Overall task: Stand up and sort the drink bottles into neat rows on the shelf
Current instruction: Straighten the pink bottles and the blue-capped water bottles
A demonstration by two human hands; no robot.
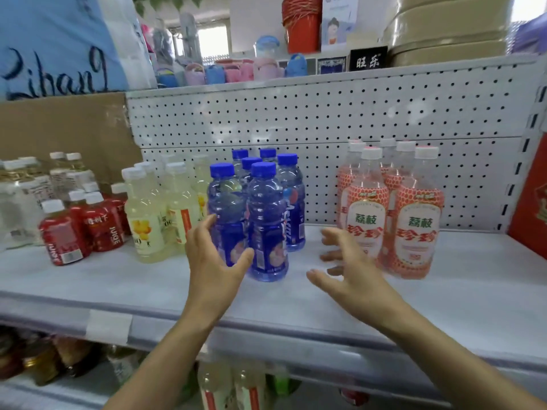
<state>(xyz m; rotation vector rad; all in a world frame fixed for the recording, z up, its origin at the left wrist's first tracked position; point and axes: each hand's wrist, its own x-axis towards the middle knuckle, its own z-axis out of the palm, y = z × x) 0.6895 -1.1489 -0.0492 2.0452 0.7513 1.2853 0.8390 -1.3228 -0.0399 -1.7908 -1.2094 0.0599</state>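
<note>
Blue bottles (268,220) stand between spread, empty hands; left fingers (207,229) perhaps touch one; right hand (352,279) apart.

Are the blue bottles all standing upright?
Upright: every blue bottle visible stands on the shelf, caps up.

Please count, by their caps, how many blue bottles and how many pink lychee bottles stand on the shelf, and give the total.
Blue bottles: 6
Pink lychee bottles: 5 caps in view; more may be hidden behind
Total: 11
</note>
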